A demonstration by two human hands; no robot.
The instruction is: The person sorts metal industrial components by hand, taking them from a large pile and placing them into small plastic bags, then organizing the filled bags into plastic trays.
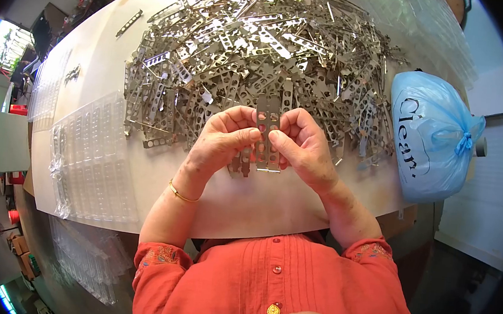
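Between my hands, upright in this view, is a flat perforated metal piece with two side-by-side columns of round holes and a shiny bar across its lower end. My left hand pinches its left edge between thumb and fingers. On the opposite edge, my right hand grips it the same way, thumb on the front face. Just beyond my fingers spreads a large heap of similar perforated metal strips, some bright with glare. A few of them lie partly hidden behind my left hand.
Clear plastic trays lie on the white table at left, with more stacked trays below the edge. A tied blue plastic bag stands at right. One loose strip rests apart from the heap.
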